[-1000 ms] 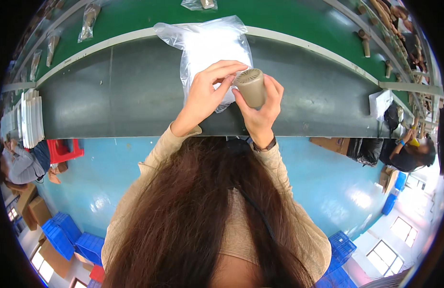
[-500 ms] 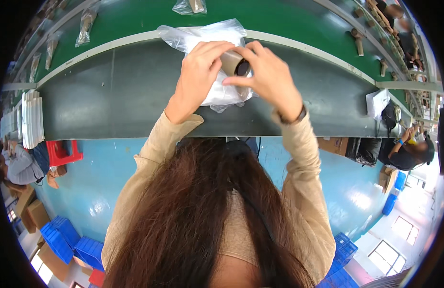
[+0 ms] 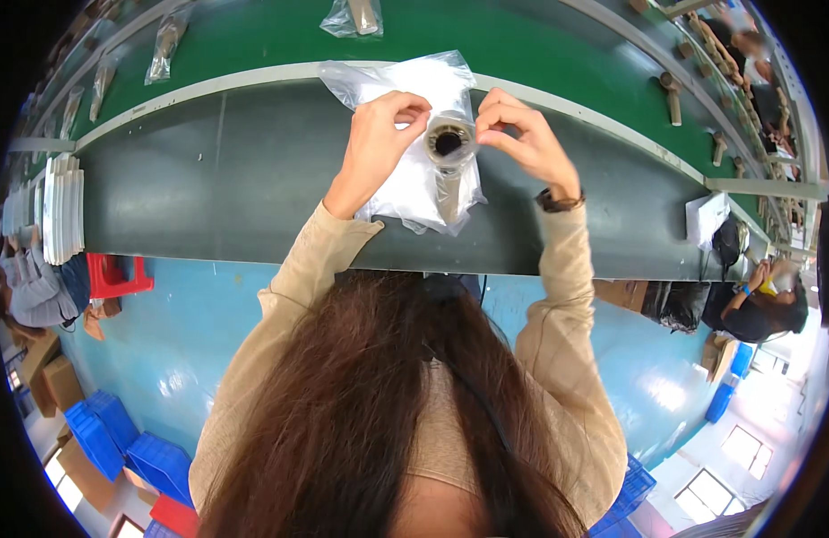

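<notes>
A tan hair dryer [image 3: 449, 154] lies in a clear plastic bag [image 3: 449, 202], its round dark opening facing up and its handle toward me. Under it is a stack of white plastic bags [image 3: 398, 184] on the dark worktop. My left hand [image 3: 379, 139] is just left of the barrel, thumb and fingers pinched together; whatever lies between the tips is too small to make out. On the other side my right hand [image 3: 529, 139] pinches the clear film beside the barrel with thumb and forefinger, the other fingers curled.
Beyond the worktop [image 3: 271, 170] runs a green conveyor [image 3: 262, 45] carrying bagged dryers [image 3: 167, 45] and bare ones [image 3: 672, 97]. White sheets [image 3: 63, 211] stand at the left end; a white packet [image 3: 707, 220] and black bag lie at the right. Co-workers sit at both sides.
My hands have drawn apart from over the barrel to either side of it. The hair dryer has turned so its opening faces up and its handle shows through the bag.
</notes>
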Tool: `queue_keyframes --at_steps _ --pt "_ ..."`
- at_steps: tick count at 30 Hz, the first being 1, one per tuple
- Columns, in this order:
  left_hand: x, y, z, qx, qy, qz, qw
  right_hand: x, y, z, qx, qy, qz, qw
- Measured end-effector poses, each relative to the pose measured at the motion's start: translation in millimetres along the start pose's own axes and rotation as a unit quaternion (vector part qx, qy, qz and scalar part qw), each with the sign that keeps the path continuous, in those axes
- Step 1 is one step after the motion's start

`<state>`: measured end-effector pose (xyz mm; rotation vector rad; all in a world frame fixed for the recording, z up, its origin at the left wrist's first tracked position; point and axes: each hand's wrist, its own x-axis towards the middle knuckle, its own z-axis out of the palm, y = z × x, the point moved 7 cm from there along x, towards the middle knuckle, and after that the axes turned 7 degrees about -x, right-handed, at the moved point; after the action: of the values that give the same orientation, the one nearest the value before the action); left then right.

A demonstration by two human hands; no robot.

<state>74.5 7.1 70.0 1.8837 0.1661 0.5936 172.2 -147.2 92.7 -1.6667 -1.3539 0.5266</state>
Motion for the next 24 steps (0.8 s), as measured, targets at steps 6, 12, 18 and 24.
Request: queue_keyframes --at_steps 6,12,18,24 --pt "12 8 15 -0.164 -0.073 -0.100 0.979 -1 -3 3 0.159 0.306 -0.041 0.938" --pt "-26 22 13 -0.214 0.061 -0.057 0.973 17 22 -81 0.111 0.479 0.001 0.871" --pt "-83 1 58 0.185 -0.292 0.037 0.938 35 165 -220 -0.202 0.593 0.138 0.768" --pt "-78 7 57 0.259 -0.231 0.119 0.930 43 282 -256 -0.133 0.665 0.365 0.638"
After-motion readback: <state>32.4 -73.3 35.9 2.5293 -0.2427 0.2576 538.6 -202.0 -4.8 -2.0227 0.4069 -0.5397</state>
